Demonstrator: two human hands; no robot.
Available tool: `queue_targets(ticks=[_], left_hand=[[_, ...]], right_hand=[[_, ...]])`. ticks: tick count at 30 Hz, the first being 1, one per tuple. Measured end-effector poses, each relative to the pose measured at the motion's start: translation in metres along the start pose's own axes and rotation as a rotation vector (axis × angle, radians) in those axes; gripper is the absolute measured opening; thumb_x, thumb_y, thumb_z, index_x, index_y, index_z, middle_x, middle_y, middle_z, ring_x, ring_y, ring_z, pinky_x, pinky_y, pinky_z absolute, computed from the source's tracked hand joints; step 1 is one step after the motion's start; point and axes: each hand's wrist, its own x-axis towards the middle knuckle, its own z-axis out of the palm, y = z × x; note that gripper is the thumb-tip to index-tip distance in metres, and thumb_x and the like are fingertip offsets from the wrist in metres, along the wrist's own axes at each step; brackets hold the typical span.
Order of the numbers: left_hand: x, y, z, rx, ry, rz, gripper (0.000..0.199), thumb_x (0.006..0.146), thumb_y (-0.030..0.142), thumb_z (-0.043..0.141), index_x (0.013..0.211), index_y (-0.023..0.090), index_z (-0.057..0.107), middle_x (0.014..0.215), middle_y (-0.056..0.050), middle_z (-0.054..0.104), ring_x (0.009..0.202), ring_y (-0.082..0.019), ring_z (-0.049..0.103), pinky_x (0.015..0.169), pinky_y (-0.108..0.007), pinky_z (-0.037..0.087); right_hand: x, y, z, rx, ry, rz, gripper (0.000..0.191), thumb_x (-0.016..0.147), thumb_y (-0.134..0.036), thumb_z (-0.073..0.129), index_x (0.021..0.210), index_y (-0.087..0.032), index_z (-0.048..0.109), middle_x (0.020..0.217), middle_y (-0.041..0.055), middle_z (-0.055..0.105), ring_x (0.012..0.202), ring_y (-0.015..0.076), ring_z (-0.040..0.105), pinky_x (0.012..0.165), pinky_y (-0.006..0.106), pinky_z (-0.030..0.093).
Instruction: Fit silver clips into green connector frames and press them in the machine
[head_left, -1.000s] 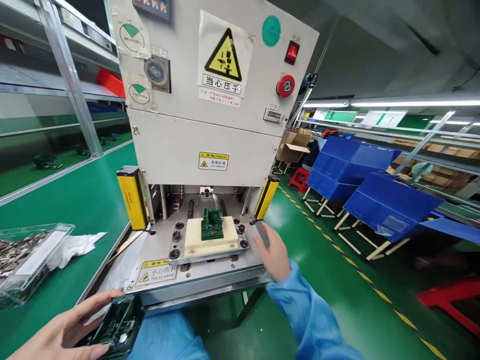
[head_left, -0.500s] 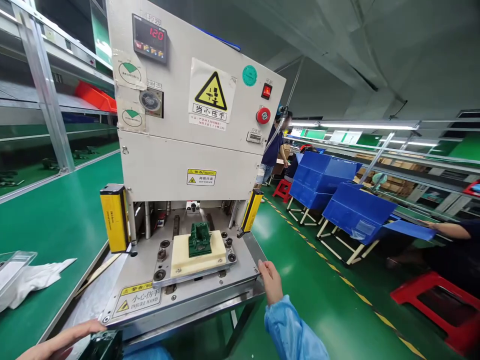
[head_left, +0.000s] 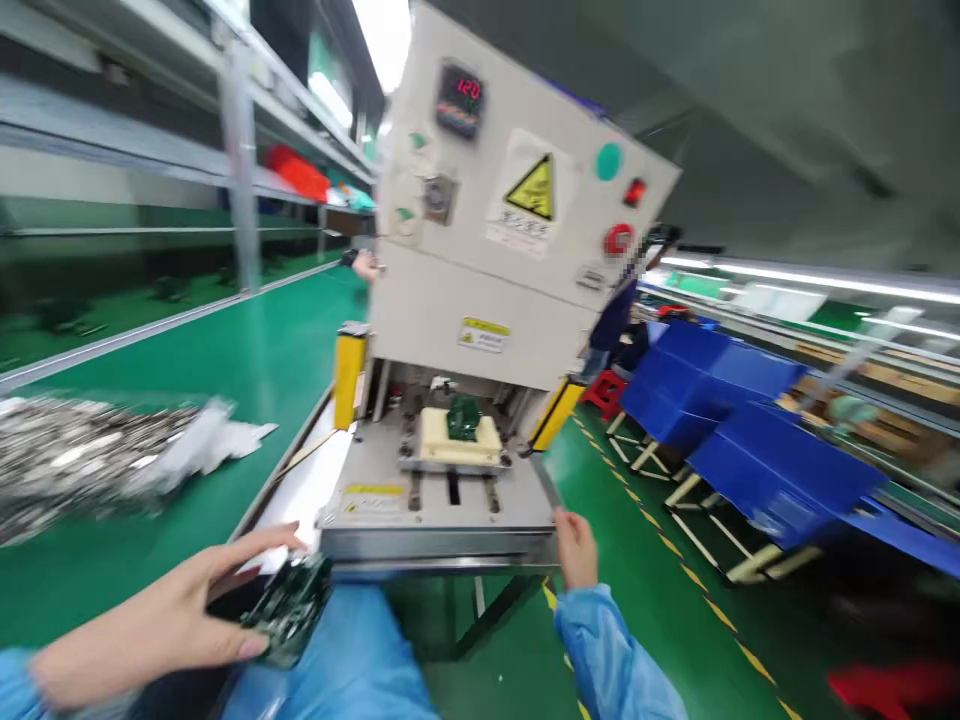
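Note:
My left hand (head_left: 176, 610) holds a dark green moulded plastic part (head_left: 292, 605) between thumb and fingers, left of the press table's front edge. My right hand (head_left: 576, 548) has its fingers curled at the right front corner of the metal press table (head_left: 442, 545); what lies under the fingertips is hidden. Beneath the upper body of a heat press (head_left: 495, 310), another dark green plastic part (head_left: 463, 417) sits on a cream-coloured fixture block (head_left: 435, 445). The picture is blurred by motion.
Yellow-and-black guard bars (head_left: 349, 378) flank the press opening. On the green bench lie a heap of small metallic-looking pieces (head_left: 82, 455) and white wrapping (head_left: 217, 445). Another person's hand (head_left: 366, 265) shows behind the press. Blue panels on stands (head_left: 780, 450) are right.
The view has turned left. The fixture block with its green part has slid back under the press. My left hand has come further into view with its part; my right hand stays at the corner.

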Motion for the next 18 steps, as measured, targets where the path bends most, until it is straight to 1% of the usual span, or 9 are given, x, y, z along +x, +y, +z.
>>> queue_targets(ticks=[3, 4, 6, 8, 10, 12, 15, 16, 18], left_hand=[[-0.043, 0.039, -0.029, 0.061, -0.017, -0.056, 0.063, 0.061, 0.034, 0.081, 0.121, 0.031, 0.064, 0.142, -0.005, 0.052, 0.126, -0.034, 0.052, 0.103, -0.044, 0.043], [-0.063, 0.045, -0.042, 0.075, 0.027, -0.083, 0.062, 0.064, 0.034, 0.08, 0.123, 0.03, 0.062, 0.142, -0.006, 0.052, 0.127, -0.033, 0.051, 0.105, -0.043, 0.042], [-0.109, 0.046, -0.065, 0.093, 0.207, -0.168, 0.06, 0.067, 0.038, 0.078, 0.123, 0.027, 0.06, 0.134, -0.006, 0.059, 0.125, -0.032, 0.053, 0.105, -0.043, 0.042], [-0.161, 0.037, -0.085, 0.107, 0.527, -0.291, 0.063, 0.066, 0.042, 0.078, 0.122, 0.025, 0.056, 0.124, -0.006, 0.063, 0.117, -0.031, 0.059, 0.104, -0.045, 0.044], [-0.209, 0.024, -0.105, 0.131, 0.915, -0.4, 0.071, 0.063, 0.048, 0.079, 0.124, 0.024, 0.053, 0.119, -0.004, 0.063, 0.113, -0.028, 0.061, 0.105, -0.047, 0.043], [-0.249, 0.009, -0.129, 0.199, 1.309, -0.421, 0.079, 0.058, 0.052, 0.081, 0.125, 0.024, 0.053, 0.115, -0.002, 0.064, 0.114, -0.026, 0.06, 0.106, -0.046, 0.041], [-0.293, -0.011, -0.175, 0.302, 1.81, -0.446, 0.09, 0.046, 0.047, 0.086, 0.125, 0.018, 0.055, 0.11, -0.003, 0.068, 0.111, -0.025, 0.062, 0.103, -0.046, 0.045], [-0.305, -0.018, -0.192, 0.327, 1.925, -0.499, 0.094, 0.044, 0.044, 0.087, 0.126, 0.016, 0.054, 0.112, -0.005, 0.068, 0.109, -0.025, 0.064, 0.1, -0.046, 0.048], [-0.327, -0.033, -0.223, 0.376, 2.041, -0.641, 0.102, 0.042, 0.041, 0.088, 0.131, 0.012, 0.048, 0.12, -0.01, 0.066, 0.105, -0.025, 0.065, 0.093, -0.046, 0.052]], right_hand=[[-0.024, -0.029, 0.02, 0.016, 0.039, -0.183, 0.054, 0.075, -0.066, 0.058, 0.098, -0.017, 0.058, 0.116, 0.0152, 0.06, 0.107, 0.0301, 0.055, 0.091, 0.043, 0.044], [-0.037, -0.041, 0.032, 0.068, 0.03, -0.298, 0.046, 0.08, -0.058, 0.059, 0.101, -0.017, 0.057, 0.119, 0.0149, 0.059, 0.11, 0.0293, 0.055, 0.093, 0.043, 0.042], [-0.072, -0.067, 0.062, 0.203, -0.162, -0.447, 0.029, 0.087, -0.043, 0.059, 0.101, -0.017, 0.059, 0.109, 0.0118, 0.064, 0.102, 0.0257, 0.06, 0.091, 0.04, 0.045], [-0.115, -0.095, 0.096, 0.282, -0.581, -0.503, 0.019, 0.091, -0.034, 0.057, 0.1, -0.018, 0.061, 0.095, 0.008, 0.067, 0.088, 0.0223, 0.064, 0.082, 0.035, 0.05], [-0.159, -0.12, 0.133, 0.283, -1.024, -0.544, 0.016, 0.092, -0.032, 0.055, 0.097, -0.019, 0.064, 0.088, 0.006, 0.069, 0.081, 0.0204, 0.065, 0.076, 0.031, 0.052], [-0.197, -0.142, 0.172, 0.282, -1.304, -0.596, 0.018, 0.092, -0.032, 0.054, 0.093, -0.019, 0.067, 0.084, 0.0055, 0.069, 0.077, 0.0196, 0.065, 0.071, 0.03, 0.052], [-0.24, -0.165, 0.233, 0.268, -1.424, -0.646, 0.024, 0.092, -0.033, 0.049, 0.088, -0.017, 0.068, 0.075, 0.005, 0.069, 0.067, 0.018, 0.064, 0.062, 0.028, 0.052], [-0.251, -0.171, 0.253, 0.251, -1.436, -0.664, 0.025, 0.092, -0.032, 0.049, 0.089, -0.016, 0.068, 0.074, 0.0051, 0.069, 0.064, 0.0177, 0.064, 0.059, 0.027, 0.051], [-0.271, -0.181, 0.29, 0.216, -1.451, -0.713, 0.023, 0.089, -0.028, 0.049, 0.091, -0.016, 0.069, 0.075, 0.0051, 0.07, 0.062, 0.0172, 0.063, 0.056, 0.026, 0.05]])
